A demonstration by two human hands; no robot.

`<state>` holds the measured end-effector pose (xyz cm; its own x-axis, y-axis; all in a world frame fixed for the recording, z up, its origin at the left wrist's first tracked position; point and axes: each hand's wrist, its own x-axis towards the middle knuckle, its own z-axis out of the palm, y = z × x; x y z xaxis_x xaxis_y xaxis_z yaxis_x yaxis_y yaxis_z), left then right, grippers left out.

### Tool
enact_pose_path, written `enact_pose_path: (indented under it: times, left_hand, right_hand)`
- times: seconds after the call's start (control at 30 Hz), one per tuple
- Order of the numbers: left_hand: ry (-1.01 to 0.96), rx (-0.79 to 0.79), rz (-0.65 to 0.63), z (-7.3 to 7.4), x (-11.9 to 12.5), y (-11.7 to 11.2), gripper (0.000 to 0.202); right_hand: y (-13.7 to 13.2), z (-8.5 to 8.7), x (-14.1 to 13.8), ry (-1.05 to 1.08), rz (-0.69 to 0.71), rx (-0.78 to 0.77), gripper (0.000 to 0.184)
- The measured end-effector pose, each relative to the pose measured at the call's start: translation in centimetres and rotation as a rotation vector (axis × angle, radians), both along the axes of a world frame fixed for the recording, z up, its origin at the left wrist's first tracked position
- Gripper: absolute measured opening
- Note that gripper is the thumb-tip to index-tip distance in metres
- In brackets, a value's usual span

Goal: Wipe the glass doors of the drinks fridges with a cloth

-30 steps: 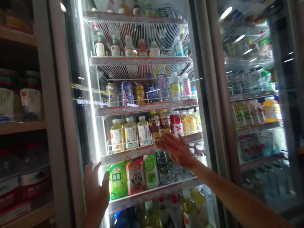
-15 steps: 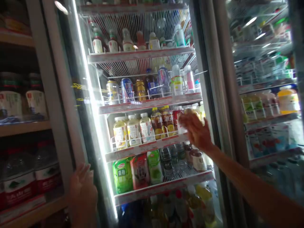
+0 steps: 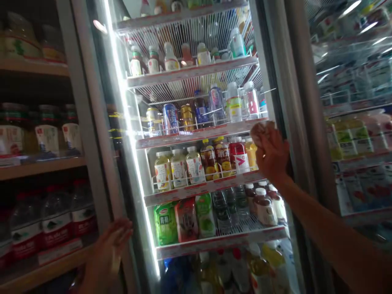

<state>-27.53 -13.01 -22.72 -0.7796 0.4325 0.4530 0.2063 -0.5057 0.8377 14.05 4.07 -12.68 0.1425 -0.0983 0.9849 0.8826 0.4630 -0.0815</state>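
The right hand is raised to the glass door of an upright drinks cooler, with its fingers bent over a pale, crumpled wad that looks like a cloth and seems to be flat on the pane. That cloth is close to the door's right edge, level with the right end of the price rail below the drink cans. Wiping of this strip looks to be in hand, so it cannot be counted as finished. How much of the pane is already done, the pictures do not show: reflections cross its left side, and no wet line or smear parts wiped glass from unwiped. The upper and lower corners and the left edge are away from the cloth at this moment and may be either done or left. The left hand is low, near the post at the door's left edge; it is blurred, its fingers loosely extended and together, with nothing visible in them, and whether they touch the post I cannot tell.
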Motion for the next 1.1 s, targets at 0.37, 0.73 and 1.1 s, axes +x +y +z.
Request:
enact_pose_path:
  times: [0.37,0.73,1.1]
  left_hand:
    - [-0.424,0.019,-0.295,1.7,2.2,-0.8,0.035]
    - [-0.273,0.033,-0.344,0.9,2.2,-0.2,0.018]
    - [0.548,0.104,0.34,6.2,3.2,1.9,0.013]
  right_hand:
    - [-1.2,0.7,-1.2,-0.197,-0.049,0.027,0.053]
    - [-3.1,-4.3,-4.0,-0.758,0.064,0.005,0.055]
    - [-2.1,-3.1,-1.7,-0.724,0.063,0.004,0.048]
